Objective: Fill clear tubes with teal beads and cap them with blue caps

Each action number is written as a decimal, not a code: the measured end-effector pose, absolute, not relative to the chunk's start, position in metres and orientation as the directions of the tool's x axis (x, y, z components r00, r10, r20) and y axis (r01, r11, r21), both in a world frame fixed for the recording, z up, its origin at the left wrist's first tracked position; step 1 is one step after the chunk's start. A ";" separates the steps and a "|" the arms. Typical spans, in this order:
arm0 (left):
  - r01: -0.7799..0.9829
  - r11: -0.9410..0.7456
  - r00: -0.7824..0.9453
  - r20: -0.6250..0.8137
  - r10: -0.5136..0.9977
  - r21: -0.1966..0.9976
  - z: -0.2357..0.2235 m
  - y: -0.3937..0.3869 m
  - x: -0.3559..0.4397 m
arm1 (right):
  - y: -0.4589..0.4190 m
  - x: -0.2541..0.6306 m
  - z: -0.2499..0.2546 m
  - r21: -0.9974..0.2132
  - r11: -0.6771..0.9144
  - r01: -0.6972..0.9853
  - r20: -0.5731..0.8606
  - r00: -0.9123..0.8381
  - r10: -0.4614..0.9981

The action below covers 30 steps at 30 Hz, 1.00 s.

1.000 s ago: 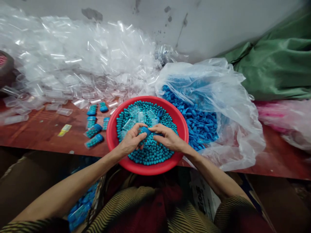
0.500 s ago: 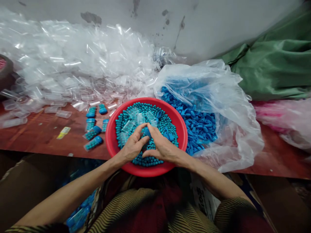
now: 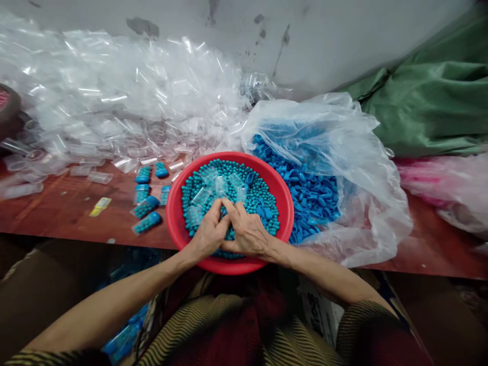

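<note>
1. Round red plastic basin [image 3: 176,223], smooth and glossy, sits at frame centre on the near edge of the reddish-brown wooden bench [image 3: 68,208]. One basin.
2. The basin is filled with small teal round beads [image 3: 263,195], matte and too many to count. About six clear small plastic tubes [image 3: 201,195] lie on the beads in the upper half of the basin.
3. Left hand [image 3: 209,235] and right hand [image 3: 247,235] meet in the lower middle of the basin, touching each other. The fingers of both are curled and pressed together over something small; it is hidden, so I cannot tell what they pinch.
4. Left of the basin on the bench: about six clear tubes filled with beads and closed with blue caps [image 3: 148,222].
5. Upper left of frame: a large heap of empty clear plastic tubes [image 3: 114,101], glossy, uncounted.
6. Right of the basin, touching it: one crinkled translucent plastic bag [image 3: 343,142] of loose blue plastic caps [image 3: 312,193].
7. Upper right: folded green fabric [image 3: 430,101].
</note>
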<state>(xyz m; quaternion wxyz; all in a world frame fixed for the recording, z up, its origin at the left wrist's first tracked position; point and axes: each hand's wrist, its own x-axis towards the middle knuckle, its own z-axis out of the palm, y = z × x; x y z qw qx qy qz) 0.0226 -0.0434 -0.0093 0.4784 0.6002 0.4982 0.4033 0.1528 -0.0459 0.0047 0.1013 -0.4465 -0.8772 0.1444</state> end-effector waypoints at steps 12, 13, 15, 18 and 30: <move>0.662 0.156 -0.405 0.175 0.897 0.733 0.007 -0.047 -0.118 | 0.010 0.208 -0.009 -0.471 0.393 0.790 -0.026 -0.458 0.889; 0.711 0.188 -0.436 0.215 0.874 0.678 0.007 -0.046 -0.123 | 0.012 0.207 -0.008 -0.444 0.402 0.800 -0.039 -0.466 0.884; 0.769 0.179 -0.429 0.288 0.856 0.614 0.008 -0.044 -0.122 | 0.013 0.201 -0.004 -0.379 0.425 0.822 -0.074 -0.484 0.872; 0.809 0.012 -0.266 0.347 0.899 0.588 0.012 -0.041 -0.097 | 0.014 0.183 0.003 -0.238 0.459 0.856 -0.155 -0.500 0.852; 0.873 -0.252 0.313 -0.084 0.946 0.417 -0.012 -0.021 -0.017 | 0.021 0.162 -0.020 -0.054 0.554 0.831 -0.320 -0.540 0.778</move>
